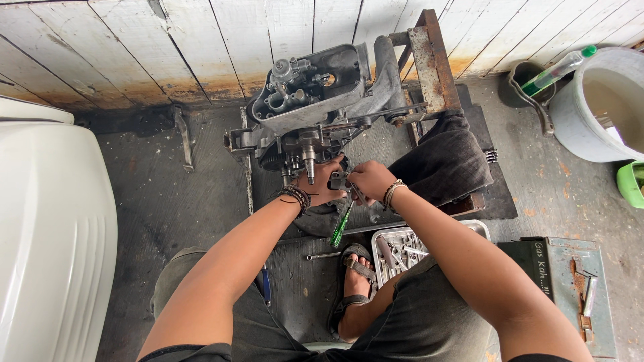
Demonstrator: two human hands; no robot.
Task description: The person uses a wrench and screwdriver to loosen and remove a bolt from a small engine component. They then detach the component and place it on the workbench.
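Screwdriver (341,224) in right hand (367,179) grip; left hand (322,182) steadies engine (308,107).

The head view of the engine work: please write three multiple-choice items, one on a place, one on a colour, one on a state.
1. Where is the metal parts tray?
A. on the white wall
B. on the floor by the right knee
C. inside the bucket

2. What colour is the screwdriver handle?
A. green
B. red
C. black

3. What are both hands doing?
A. resting on knees
B. hanging free
C. working at the engine

Key: B, it lies beside the knee; A, clear green plastic; C, the left hand and right hand meet at a small part below the engine.
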